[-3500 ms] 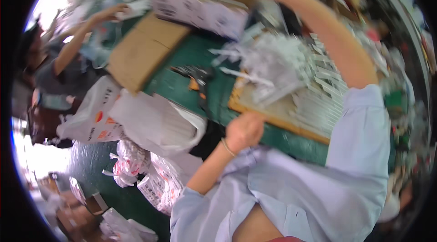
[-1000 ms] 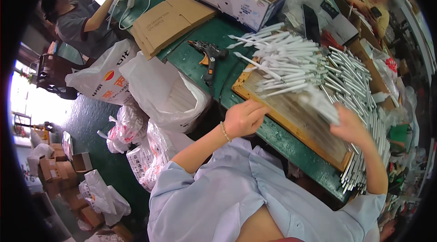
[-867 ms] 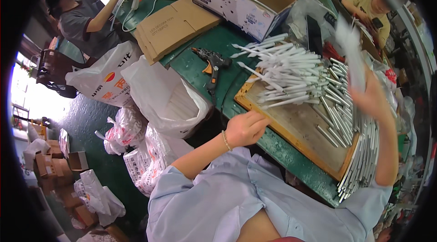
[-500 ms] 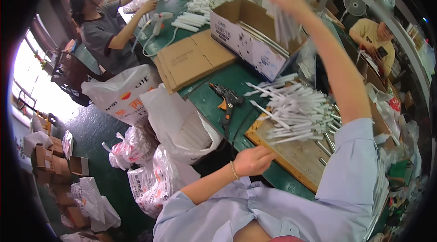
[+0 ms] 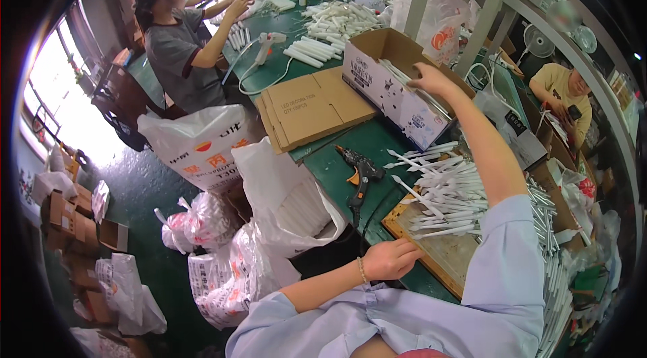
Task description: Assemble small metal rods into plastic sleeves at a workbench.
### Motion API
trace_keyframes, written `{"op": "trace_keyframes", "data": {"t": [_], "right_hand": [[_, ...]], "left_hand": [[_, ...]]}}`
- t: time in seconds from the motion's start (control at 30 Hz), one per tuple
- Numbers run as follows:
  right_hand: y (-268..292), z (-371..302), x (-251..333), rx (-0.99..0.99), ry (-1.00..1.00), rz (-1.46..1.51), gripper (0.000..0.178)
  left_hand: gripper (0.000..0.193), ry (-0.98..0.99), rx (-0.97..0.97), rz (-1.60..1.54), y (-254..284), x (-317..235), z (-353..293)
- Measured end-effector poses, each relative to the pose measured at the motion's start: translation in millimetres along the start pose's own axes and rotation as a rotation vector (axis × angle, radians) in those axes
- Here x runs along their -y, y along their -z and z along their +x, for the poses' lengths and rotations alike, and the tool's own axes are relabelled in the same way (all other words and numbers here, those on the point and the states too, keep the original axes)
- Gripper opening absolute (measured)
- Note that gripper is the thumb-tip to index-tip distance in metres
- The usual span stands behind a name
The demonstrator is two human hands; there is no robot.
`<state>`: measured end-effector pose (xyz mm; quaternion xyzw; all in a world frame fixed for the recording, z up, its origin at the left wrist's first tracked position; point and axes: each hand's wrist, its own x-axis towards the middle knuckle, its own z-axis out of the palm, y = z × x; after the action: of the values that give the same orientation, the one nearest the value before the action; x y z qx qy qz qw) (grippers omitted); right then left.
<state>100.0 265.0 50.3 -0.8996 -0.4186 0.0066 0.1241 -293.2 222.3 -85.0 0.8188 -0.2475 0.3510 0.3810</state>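
My right hand reaches into an open printed cardboard box. Its fingers are curved round a bundle of slim white sticks lying lengthwise inside; the box wall hides their lower part. In front of me, a heap of white sticks with pointed tips covers much of a wood-edged board. My left hand rests by the board's near left edge, fingers curled in and nothing seen in them. A black glue gun with an orange trigger lies left of the heap.
Flattened brown cardboard lies on the green table. Beyond are white tubes, a white glue gun and a person at work. White sacks stand at left. Metal posts rise behind the box; another person sits at right.
My right hand has come down from above the box with the white sticks, which now lie inside it. My left hand stays by the board. The view has shifted slightly.
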Motion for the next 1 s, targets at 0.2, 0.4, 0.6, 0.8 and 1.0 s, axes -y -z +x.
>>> {"op": "trace_keyframes", "data": {"t": [0.2,0.4,0.6,0.8,1.0], "right_hand": [[47.9,-99.7,61.9,0.086,0.056,0.366,0.056],[31.1,-161.2,62.4,-0.174,0.166,-0.092,0.063],[5.2,-148.9,59.0,-0.286,0.187,-0.098,0.049],[-2.0,-151.2,47.0,-0.414,0.181,-0.141,0.033],[-0.9,-150.5,41.4,-0.403,0.126,-0.141,0.033]], "left_hand": [[0.025,0.332,-0.049,-0.379,21.1,-4.2,6.7],[0.029,0.689,-0.548,-0.401,168.0,76.8,60.6],[0.041,1.02,-0.779,-0.16,292.2,286.4,-13.1],[0.034,1.241,-0.559,-0.131,262.3,285.8,-10.7],[0.033,1.297,-0.467,-0.061,247.8,234.8,8.6]]}}
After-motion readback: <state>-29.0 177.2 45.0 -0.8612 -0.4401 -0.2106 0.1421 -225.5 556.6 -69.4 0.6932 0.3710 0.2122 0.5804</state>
